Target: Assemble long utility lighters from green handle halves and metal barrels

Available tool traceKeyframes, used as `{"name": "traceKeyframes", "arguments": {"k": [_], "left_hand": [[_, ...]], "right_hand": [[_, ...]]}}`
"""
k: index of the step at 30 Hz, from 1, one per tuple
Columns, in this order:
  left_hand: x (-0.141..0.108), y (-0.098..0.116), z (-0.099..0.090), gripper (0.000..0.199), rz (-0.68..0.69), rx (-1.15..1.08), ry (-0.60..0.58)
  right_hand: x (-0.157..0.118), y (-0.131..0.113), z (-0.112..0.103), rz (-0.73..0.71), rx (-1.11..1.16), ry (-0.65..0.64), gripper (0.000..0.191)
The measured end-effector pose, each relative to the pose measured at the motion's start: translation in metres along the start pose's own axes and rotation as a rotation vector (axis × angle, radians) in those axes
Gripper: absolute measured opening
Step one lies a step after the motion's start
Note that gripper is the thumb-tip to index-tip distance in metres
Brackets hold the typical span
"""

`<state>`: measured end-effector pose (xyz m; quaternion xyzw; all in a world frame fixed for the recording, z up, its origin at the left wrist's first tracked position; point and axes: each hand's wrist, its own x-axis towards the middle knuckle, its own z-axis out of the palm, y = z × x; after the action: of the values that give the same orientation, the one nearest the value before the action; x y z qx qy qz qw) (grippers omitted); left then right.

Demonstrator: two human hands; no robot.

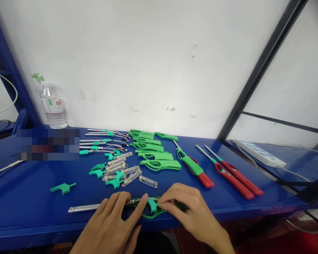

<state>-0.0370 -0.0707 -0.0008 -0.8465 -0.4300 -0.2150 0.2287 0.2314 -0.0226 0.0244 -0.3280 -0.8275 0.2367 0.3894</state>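
Near the front edge of the bench lies a part-assembled gas lighter: a green half shell (pixel 154 216), a metal tube (pixel 84 208) pointing left, and a teal trigger (pixel 152 205) set in its opening. My left hand (pixel 111 220) is over the tube and shell, index finger pressing the shell beside the trigger, thumb low at the front. With thumb and index finger pinched, my right hand (pixel 189 208) grips at the trigger's right end; its fingers cover the exact contact. A thin wire runs along the shell's top. The shell's right end is partly hidden under my right hand.
Beyond my hands lie clear fuel cartridges (pixel 148 181), loose teal triggers (pixel 63 188), metal tubes with wires (pixel 99 134) and green shells (pixel 160 164). Red lighters (pixel 234 180) are at right, near a power strip (pixel 259 152). A water bottle (pixel 53 107) stands back left.
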Motion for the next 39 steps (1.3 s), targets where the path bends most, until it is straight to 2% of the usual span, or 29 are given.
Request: {"name": "traceKeyframes", "arguments": {"k": [11, 39], "left_hand": [[0.0030, 0.0005, -0.0022, 0.066, 0.005, -0.001, -0.009], [0.0032, 0.0041, -0.0024, 0.067, -0.009, 0.016, -0.022]], "right_hand": [[-0.0006, -0.0030, -0.0007, 0.011, -0.009, 0.003, 0.016], [-0.0035, -0.0004, -0.0006, 0.034, -0.045, -0.004, 0.012]]}}
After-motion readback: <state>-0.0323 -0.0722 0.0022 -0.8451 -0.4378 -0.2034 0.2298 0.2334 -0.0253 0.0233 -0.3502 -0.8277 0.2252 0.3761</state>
